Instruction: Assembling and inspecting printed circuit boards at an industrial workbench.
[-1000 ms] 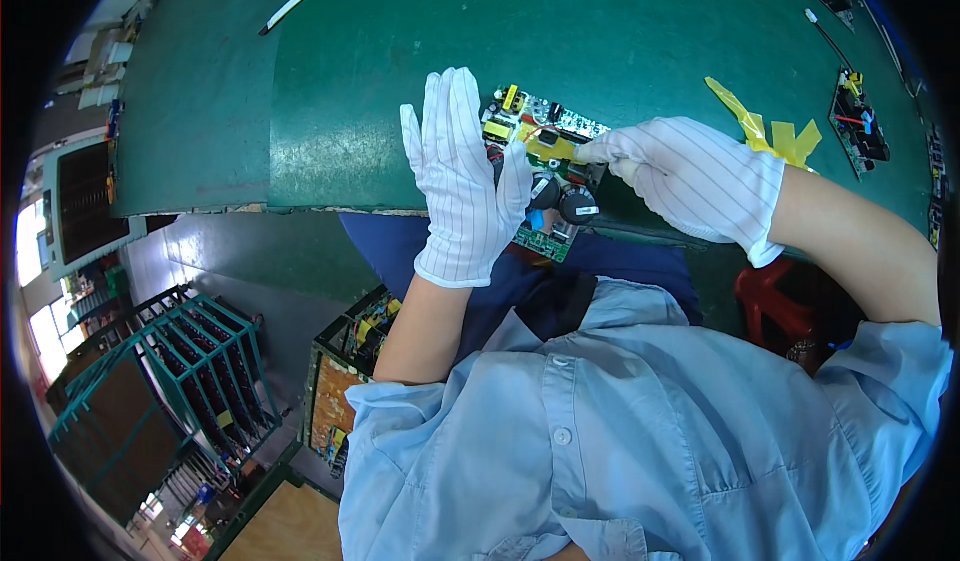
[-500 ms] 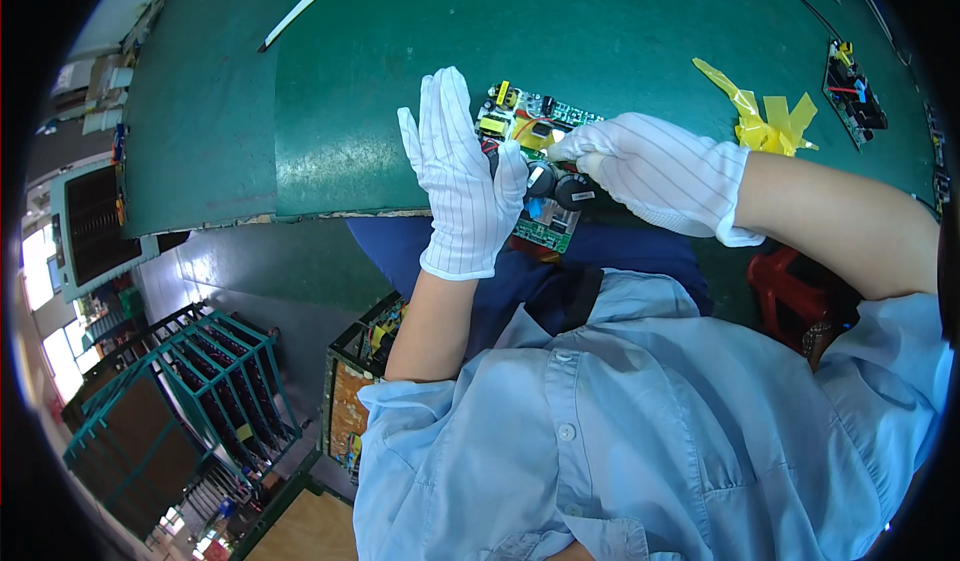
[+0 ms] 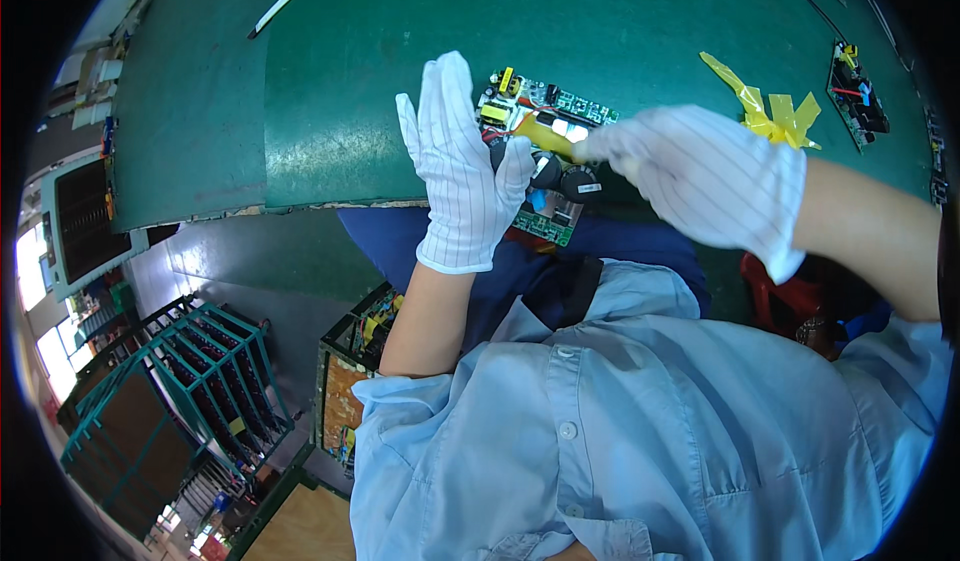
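Observation:
A green circuit board [image 3: 548, 121] with black round capacitors and a yellow part lies at the near edge of the green table [image 3: 340, 91]. My left hand [image 3: 462, 171], in a white striped glove, stands flat against the board's left side, its thumb on the parts. My right hand [image 3: 705, 176], also gloved and blurred, pinches the end of a strip of yellow tape [image 3: 545, 133] that lies across the board.
More strips of yellow tape [image 3: 765, 111] stick to the table at the right. Another circuit board [image 3: 858, 96] lies at the far right. A white stick [image 3: 280, 3] lies far left. Below the table stand a green rack [image 3: 210, 371] and a crate of boards [image 3: 345, 371].
My right hand has lifted and drawn back to the right, away from the board, holding the tape strip's end. The left hand stays against the board.

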The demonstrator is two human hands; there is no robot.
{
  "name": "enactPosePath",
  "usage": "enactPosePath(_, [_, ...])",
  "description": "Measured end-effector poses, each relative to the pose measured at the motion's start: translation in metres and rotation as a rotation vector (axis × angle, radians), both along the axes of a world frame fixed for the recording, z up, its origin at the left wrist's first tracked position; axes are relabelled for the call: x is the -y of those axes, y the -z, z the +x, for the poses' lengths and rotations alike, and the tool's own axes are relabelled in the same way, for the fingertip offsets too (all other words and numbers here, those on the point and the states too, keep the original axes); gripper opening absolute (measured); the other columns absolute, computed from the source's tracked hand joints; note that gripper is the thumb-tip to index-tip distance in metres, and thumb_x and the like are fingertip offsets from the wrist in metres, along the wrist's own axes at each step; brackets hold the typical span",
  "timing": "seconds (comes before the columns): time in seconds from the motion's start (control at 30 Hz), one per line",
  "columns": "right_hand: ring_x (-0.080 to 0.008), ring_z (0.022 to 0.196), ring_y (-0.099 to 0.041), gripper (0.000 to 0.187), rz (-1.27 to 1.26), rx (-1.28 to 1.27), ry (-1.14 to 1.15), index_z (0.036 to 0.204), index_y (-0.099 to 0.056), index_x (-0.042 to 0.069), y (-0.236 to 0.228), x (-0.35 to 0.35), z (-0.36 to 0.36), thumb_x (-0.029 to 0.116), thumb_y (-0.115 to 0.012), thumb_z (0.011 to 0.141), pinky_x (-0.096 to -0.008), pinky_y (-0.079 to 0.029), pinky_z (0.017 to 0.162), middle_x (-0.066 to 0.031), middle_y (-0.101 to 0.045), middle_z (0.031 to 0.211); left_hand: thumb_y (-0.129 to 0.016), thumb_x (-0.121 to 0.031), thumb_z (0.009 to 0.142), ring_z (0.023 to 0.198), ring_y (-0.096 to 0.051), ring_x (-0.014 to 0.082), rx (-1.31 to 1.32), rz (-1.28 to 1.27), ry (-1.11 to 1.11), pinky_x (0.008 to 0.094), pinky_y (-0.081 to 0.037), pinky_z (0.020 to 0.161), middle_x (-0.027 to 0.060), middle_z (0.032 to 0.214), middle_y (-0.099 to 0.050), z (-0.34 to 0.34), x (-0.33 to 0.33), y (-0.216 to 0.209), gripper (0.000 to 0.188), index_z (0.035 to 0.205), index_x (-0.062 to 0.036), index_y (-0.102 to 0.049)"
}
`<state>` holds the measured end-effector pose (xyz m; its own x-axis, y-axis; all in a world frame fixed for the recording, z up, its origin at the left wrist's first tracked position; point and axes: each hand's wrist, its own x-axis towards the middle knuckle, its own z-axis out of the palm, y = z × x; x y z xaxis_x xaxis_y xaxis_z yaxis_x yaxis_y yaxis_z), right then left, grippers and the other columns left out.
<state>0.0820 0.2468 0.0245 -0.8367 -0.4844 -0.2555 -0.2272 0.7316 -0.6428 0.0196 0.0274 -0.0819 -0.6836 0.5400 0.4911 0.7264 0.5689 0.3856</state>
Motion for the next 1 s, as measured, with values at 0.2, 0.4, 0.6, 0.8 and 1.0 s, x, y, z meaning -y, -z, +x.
enactPosePath(0.2, [-0.0329,0.065,-0.049,0.050,0.204,-0.197,0.000,0.124,-0.054,0.006,-0.045,-0.017,0.039,-0.004,-0.047,0.076,-0.0412,-0.040,0.058,-0.0145,-0.046,0.074,-0.040,-0.053,0.092,0.135,-0.029,0.0416,0.019,0.094,0.025,0.0543,-0.016,0.111,0.0276,0.143,-0.032,0.000,0.012,0.002,0.081,0.142,0.0079,-0.023])
enactPosePath(0.4, [-0.0344,0.070,-0.052,0.048,0.387,-0.294,0.310,0.129,-0.052,0.008,-0.040,-0.078,0.093,-0.002,-0.044,0.082,-0.0408,-0.042,0.062,-0.0166,-0.050,0.079,-0.062,-0.017,0.082,0.111,-0.051,0.0369,-0.021,0.070,0.207,0.0442,-0.041,0.093,0.0188,0.118,-0.054,0.000,0.019,-0.043,0.040,0.118,-0.0023,-0.056])
enactPosePath(0.6, [-0.0371,0.070,-0.056,0.046,0.472,-0.238,0.618,0.129,-0.052,0.009,0.004,-0.099,0.132,0.003,-0.048,0.084,-0.0451,-0.045,0.062,-0.0186,-0.053,0.080,-0.062,0.001,0.066,0.091,-0.056,0.0383,0.290,-0.405,0.408,0.0456,-0.047,0.080,0.0173,0.097,-0.060,-0.013,0.018,-0.081,0.043,0.108,-0.0050,-0.059])
enactPosePath(0.8, [-0.0382,0.070,-0.060,0.051,0.446,-0.039,0.599,0.134,-0.043,0.003,0.011,-0.101,0.142,0.014,-0.051,0.085,-0.0465,-0.048,0.063,-0.0194,-0.062,0.082,-0.065,-0.005,0.070,0.087,-0.056,0.0372,0.389,-0.416,0.484,0.0410,-0.047,0.075,0.0173,0.095,-0.058,-0.028,0.022,-0.084,0.032,0.101,-0.0030,-0.057])
enactPosePath(1.0, [-0.0377,0.068,-0.063,0.070,0.311,0.058,0.584,0.140,-0.032,0.000,0.009,-0.106,0.152,0.039,-0.057,0.087,-0.0438,-0.050,0.063,-0.0141,-0.068,0.080,-0.064,-0.012,0.080,0.080,-0.055,0.0324,0.463,-0.151,0.271,0.0367,-0.046,0.074,0.0156,0.089,-0.056,-0.039,0.008,-0.112,0.027,0.101,0.0013,-0.055])
